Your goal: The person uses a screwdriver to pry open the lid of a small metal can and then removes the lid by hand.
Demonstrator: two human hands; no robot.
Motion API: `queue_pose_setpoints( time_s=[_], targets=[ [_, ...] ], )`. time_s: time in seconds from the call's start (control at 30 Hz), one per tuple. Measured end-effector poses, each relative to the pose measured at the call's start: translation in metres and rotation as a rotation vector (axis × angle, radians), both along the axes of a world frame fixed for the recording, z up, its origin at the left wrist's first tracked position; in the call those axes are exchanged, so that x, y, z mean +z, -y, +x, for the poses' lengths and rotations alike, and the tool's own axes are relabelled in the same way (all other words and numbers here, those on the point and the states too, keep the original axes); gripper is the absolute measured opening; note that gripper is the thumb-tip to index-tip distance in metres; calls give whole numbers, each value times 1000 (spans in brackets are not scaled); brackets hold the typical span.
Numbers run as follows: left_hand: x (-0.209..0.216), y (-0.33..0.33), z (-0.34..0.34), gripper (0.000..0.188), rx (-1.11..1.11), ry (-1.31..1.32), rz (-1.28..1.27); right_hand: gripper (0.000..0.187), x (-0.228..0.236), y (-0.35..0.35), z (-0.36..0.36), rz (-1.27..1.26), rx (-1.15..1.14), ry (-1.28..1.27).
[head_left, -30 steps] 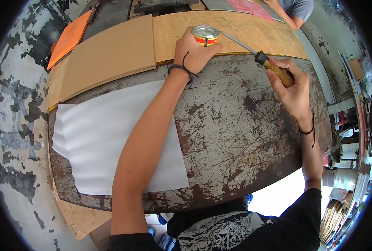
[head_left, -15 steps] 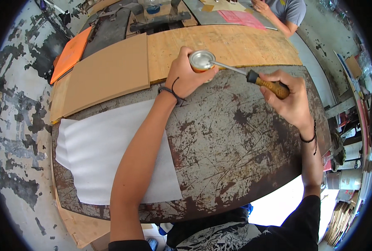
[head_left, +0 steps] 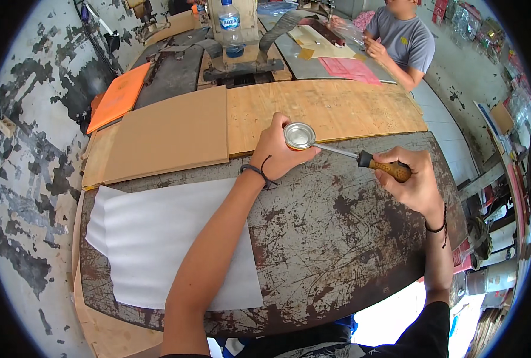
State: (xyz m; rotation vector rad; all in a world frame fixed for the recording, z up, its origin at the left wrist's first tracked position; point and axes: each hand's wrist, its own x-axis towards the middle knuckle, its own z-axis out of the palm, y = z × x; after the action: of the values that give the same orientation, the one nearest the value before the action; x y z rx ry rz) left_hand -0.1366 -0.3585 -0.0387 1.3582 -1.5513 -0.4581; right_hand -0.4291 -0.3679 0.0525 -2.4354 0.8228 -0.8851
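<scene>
My left hand (head_left: 279, 146) is wrapped round a small round tin can (head_left: 300, 135) with a silvery metal lid, near the far edge of the scratched table. In my right hand (head_left: 411, 179) is a screwdriver (head_left: 391, 169) with a yellow-brown handle and a black collar. Its metal shaft points left, and the tip meets the can's rim at the right side. Whether the tip sits under the lid's edge is too small to tell. Left of the can, a white sheet (head_left: 158, 244) lies on the table, partly beneath my left forearm.
The worn metal tabletop (head_left: 331, 250) spreads below my hands. Beyond it lie a brown cardboard sheet (head_left: 170, 134), a wooden board (head_left: 331, 107) and an orange folder (head_left: 119, 95). A water bottle (head_left: 230, 30) stands at the back. A co-worker (head_left: 403, 45) handles clear plastic at the far right.
The view has tilted up, so the bottle and more of the co-worker show. The screwdriver tip has shifted from the top of the lid to the can's right rim.
</scene>
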Motion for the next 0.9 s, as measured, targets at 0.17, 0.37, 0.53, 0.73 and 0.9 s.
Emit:
queue_pose_setpoints(
  time_s=[0.17, 0.37, 0.53, 0.73, 0.9],
  targets=[
    [4, -5, -3, 66, 38, 79, 24, 18, 5, -3, 0, -9, -1, -30],
    [2, -9, 8, 66, -231, 106, -89, 20, 21, -15, -6, 0, 14, -94],
    [24, -16, 21, 59, -354, 133, 270, 22, 24, -20, -6, 61, 27, -134],
    [26, -19, 18, 64, -522, 73, 250, 21, 26, -21, -13, -2, 58, -107],
    [30, -21, 31, 71, -653, 114, 435, 22, 30, -22, -15, 36, 97, -126]
  ],
)
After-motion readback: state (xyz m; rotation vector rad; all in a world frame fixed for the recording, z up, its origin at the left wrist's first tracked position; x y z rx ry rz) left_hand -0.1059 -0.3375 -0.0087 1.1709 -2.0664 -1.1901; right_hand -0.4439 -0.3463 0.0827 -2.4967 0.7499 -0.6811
